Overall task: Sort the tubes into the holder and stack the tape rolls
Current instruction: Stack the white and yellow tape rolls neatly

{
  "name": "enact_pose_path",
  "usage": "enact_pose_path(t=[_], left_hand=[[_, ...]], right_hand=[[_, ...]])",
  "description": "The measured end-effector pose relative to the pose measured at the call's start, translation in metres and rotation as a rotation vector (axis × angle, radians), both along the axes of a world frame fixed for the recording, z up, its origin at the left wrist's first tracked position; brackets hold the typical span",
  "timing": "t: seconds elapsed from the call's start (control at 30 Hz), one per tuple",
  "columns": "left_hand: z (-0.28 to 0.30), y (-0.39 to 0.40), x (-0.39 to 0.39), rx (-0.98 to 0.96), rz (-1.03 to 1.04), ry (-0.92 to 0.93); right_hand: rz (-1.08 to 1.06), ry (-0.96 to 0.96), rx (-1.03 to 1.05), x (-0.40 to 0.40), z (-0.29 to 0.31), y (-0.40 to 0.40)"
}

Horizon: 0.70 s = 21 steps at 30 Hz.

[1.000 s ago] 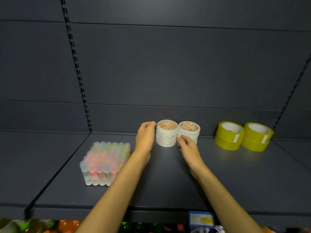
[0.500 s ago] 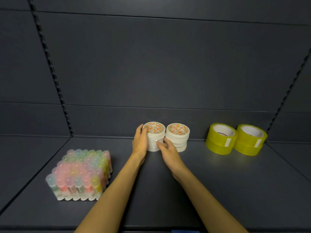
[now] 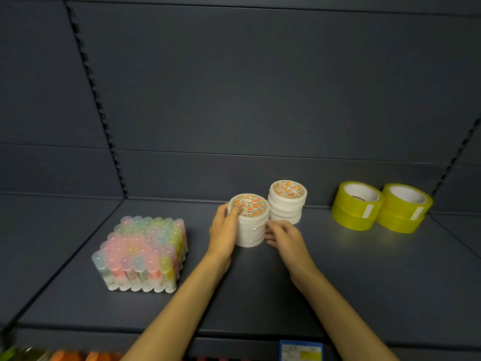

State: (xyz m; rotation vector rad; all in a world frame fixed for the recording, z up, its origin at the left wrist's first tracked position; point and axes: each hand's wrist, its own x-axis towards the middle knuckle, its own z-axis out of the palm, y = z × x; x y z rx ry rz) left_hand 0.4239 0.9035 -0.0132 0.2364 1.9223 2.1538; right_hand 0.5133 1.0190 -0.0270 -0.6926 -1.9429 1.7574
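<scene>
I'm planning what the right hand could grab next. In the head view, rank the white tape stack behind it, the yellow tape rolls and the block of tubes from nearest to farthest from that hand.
From the right hand:
1. White tape stack, just behind it, slightly right.
2. Yellow tape rolls, far right, by the back wall.
3. Block of tubes, far left, beyond the left hand.

You faced a dark grey shelf (image 3: 286,295) with a panelled back wall (image 3: 260,87); a slotted upright (image 3: 99,105) ran upper left.
</scene>
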Motion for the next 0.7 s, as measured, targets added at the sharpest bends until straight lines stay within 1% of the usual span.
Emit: enact_pose_path(t=[0.07,0.17,0.27,0.37,0.53,0.7], left_hand=[[-0.002,-0.006,0.012,0.02,0.03,-0.002],[0.001,-0.009,0.018,0.049,0.11,0.012],[0.01,-0.007,0.018,0.056,0.056,0.009],[0.01,-0.002,0.023,0.128,0.013,-0.019],[0.002,-0.01,0.042,0.146,-0.014,0.015],[-0.001,-0.015,0.059,0.115,0.082,0.006]], right_hand=[[-0.068,0.032,-0.008,0.002,0.002,-0.004],[-0.041,0.125,-0.139,-0.005,0.01,-0.014],[-0.006,0.21,-0.302,-0.014,0.016,-0.025],[-0.024,0.256,-0.406,-0.015,0.018,-0.034],[-0.05,0.227,-0.396,-0.004,0.013,-0.045],[-0.088,0.214,-0.418,0.003,0.013,-0.057]])
